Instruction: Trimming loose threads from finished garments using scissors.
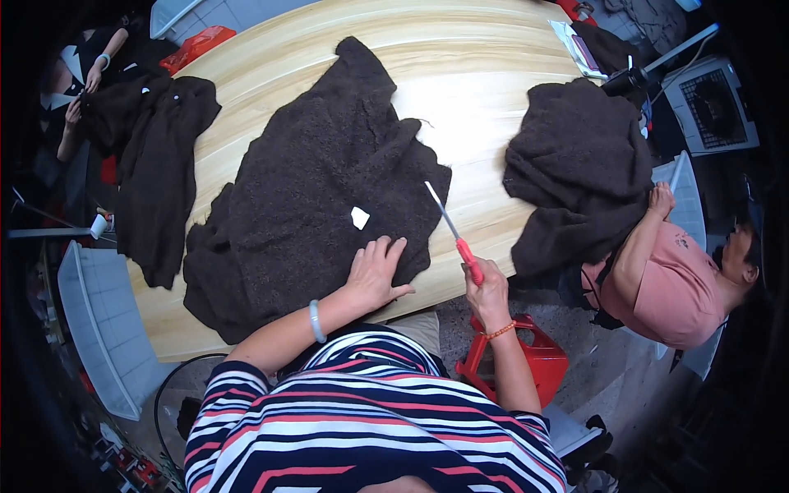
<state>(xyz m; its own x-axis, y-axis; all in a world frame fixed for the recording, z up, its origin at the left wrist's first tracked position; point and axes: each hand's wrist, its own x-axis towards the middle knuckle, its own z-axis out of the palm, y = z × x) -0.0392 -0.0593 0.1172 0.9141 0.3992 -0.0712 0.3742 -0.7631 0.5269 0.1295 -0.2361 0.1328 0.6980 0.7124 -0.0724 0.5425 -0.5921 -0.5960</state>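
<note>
The left hand [376,271] lies flat, fingers [386,251] spread and gripping nothing, pressed palm-down on the near edge of a large dark brown fuzzy knitted garment [312,197] that is spread over a pale wooden table [460,74]. Just beyond those fingertips, slightly toward the thumb-opposite side, a small white label [360,218] sits on the fabric, close but not touched. The garment stretches away from the fingers up the table, its long axis running from the near left corner to a sleeve-like end far up the middle.

The right hand [486,292] is clenched around the red handle of a slim pair of scissors [449,226], whose pale blades point up and leftward from the knuckles, over the table edge toward the garment's right border. The blade tips hang just beside that border; whether they touch the fabric cannot be told. The label lies to the left of the blades, nearer the left fingers than the right.

Below the right wrist stands a red plastic stool [534,361]. To the right, another person in a pink shirt [682,292] leans on a second dark brown garment [579,164]; a third [156,172] lies at the far left.
</note>
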